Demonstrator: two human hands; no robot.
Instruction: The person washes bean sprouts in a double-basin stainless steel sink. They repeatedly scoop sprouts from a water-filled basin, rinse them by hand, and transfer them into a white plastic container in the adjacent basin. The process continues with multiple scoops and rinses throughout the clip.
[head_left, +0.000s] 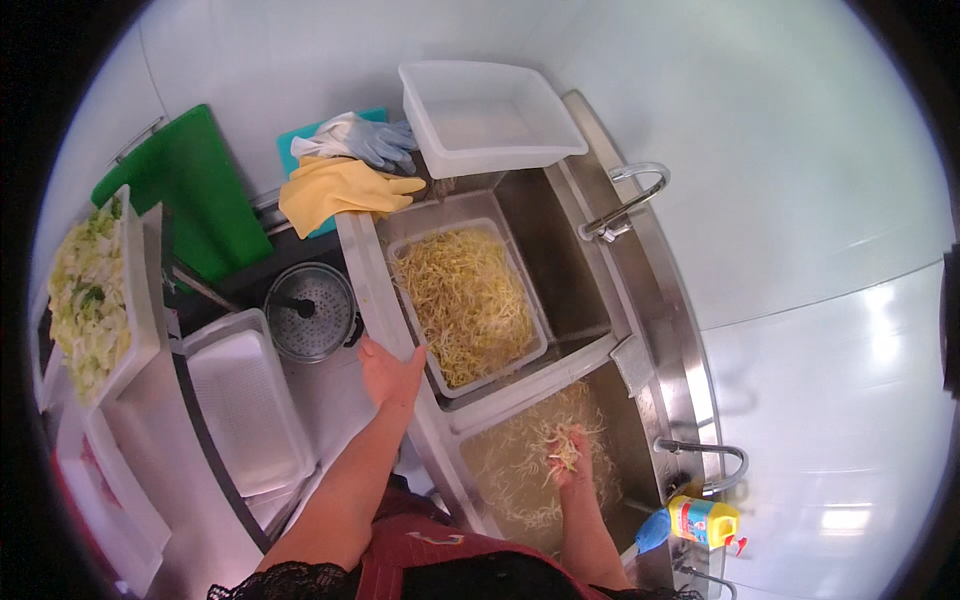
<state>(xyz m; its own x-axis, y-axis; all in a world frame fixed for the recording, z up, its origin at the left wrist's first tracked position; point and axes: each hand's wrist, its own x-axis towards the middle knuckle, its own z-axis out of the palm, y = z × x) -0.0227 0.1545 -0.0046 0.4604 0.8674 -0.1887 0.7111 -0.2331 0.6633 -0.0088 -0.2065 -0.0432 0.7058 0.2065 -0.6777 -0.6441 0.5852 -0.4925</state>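
My right hand holds a loose clump of bean sprouts above cloudy water in the near stainless steel sink. More sprouts float in that water. My left hand rests on the front rim of the sink unit, thumb spread from the fingers and nothing in its grasp. Beyond it, in the second basin, sits a white plastic basket heaped with yellowish bean sprouts. How deep the basket's underside lies is hidden.
A translucent tub stands at the back. Yellow rubber gloves lie beside it. Left are a steel pot lid, a white basket and a tray of chopped cabbage. Faucets and a yellow pump bottle line the right.
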